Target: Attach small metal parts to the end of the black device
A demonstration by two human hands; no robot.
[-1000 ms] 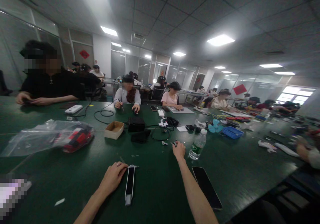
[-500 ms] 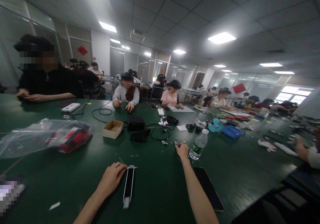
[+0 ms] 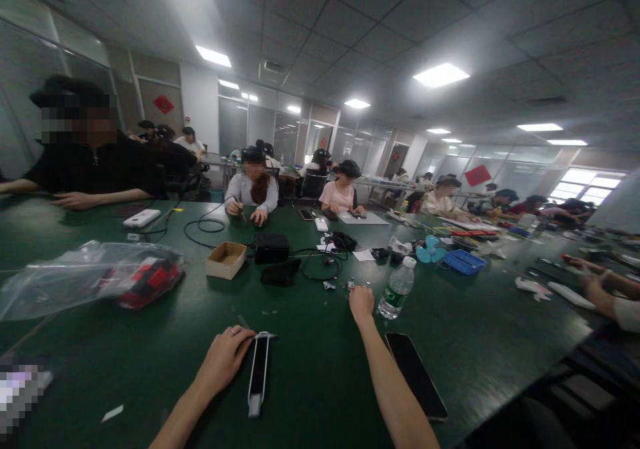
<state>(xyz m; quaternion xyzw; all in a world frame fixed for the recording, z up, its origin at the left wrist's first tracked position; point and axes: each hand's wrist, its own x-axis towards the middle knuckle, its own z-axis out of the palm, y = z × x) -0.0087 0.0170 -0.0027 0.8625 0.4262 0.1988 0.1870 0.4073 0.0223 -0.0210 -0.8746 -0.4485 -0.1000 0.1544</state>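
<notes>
My left hand (image 3: 227, 359) rests on the green table, its fingers closed at the top end of a long narrow device (image 3: 259, 369) with a white frame, black face and pale lower end. A thin grey piece crosses that top end. Further forward, my right hand (image 3: 361, 303) is curled down on the table beside some small metal parts (image 3: 351, 285). Its fingertips are hidden, so what they hold does not show. A water bottle (image 3: 397, 289) stands upright just right of this hand, and a dark phone (image 3: 416, 375) lies beside the forearm.
A cardboard box (image 3: 226, 260), a black case (image 3: 271, 247) and cables lie ahead. Leftward is a clear plastic bag (image 3: 60, 279) with red and black contents. A small blue fan (image 3: 431, 250) and blue tray (image 3: 465, 262) sit to the right. Several people sit around.
My right fingers have curled further in and tucked downward at the small parts. My left hand stays in place. The person at far left has moved their hands apart.
</notes>
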